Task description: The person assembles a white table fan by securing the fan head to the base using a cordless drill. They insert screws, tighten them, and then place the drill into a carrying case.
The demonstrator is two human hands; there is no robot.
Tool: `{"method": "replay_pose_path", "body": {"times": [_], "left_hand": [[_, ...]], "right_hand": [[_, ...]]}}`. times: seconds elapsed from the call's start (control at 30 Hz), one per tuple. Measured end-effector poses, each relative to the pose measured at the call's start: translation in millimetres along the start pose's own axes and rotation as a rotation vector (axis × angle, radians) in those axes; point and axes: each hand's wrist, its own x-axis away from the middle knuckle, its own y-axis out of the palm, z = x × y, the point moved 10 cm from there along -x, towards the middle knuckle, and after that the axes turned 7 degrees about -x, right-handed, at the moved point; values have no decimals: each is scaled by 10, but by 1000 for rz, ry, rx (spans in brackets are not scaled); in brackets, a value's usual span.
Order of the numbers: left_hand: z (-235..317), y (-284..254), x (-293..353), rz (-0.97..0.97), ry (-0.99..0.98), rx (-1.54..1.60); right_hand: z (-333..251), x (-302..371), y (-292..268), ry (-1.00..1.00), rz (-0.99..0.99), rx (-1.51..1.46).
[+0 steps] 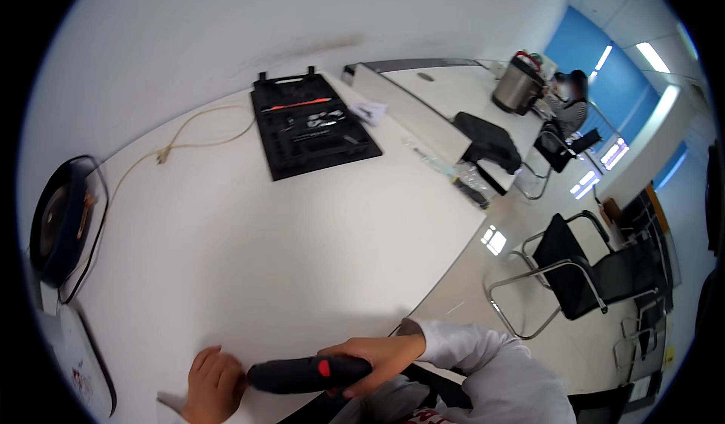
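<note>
Holding black tool with red patch (291, 376) by one end, right hand (385, 354) wrapped round it, low over near edge of white table (302, 250), perhaps for close control, with left hand (214, 386) curled beside other end, cannot tell if gripping anything.

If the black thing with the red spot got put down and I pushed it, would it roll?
The black tool might roll or rock a bit, since its visible end looks rounded. It's probably stiff: it shows no droop in the right hand. Its thick body hints at some weight, but I can't be sure.
</note>
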Motion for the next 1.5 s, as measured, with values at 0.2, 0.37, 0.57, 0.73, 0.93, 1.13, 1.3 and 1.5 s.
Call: {"method": "replay_pose_path", "body": {"times": [0.2, 0.37, 0.57, 0.73, 0.93, 1.13, 1.3, 1.5], "left_hand": [[399, -257, -156, 69, 104, 289], [69, -295, -74, 53, -147, 271], [-349, -352, 52, 260, -298, 41], [-525, -301, -488, 171, -340, 126], [-784, -248, -1337, 339, -278, 206], [-1268, 284, -2279, 565, -362, 129], [-1369, 646, -2774, 509, -497, -65], [-1506, 832, -3014, 462, -462, -135]], "right_hand": [[108, 343, -6, 139, 7, -381], [-141, 664, -435, -106, 212, -514], [-354, 904, -1125, -632, 384, -871], [-244, 955, -1467, -715, 440, -896], [-195, 961, -1510, -707, 609, -716], [-192, 960, -1463, -716, 594, -690], [-173, 949, -1441, -707, 619, -724], [-106, 1044, -1512, -725, 728, -724]]}}
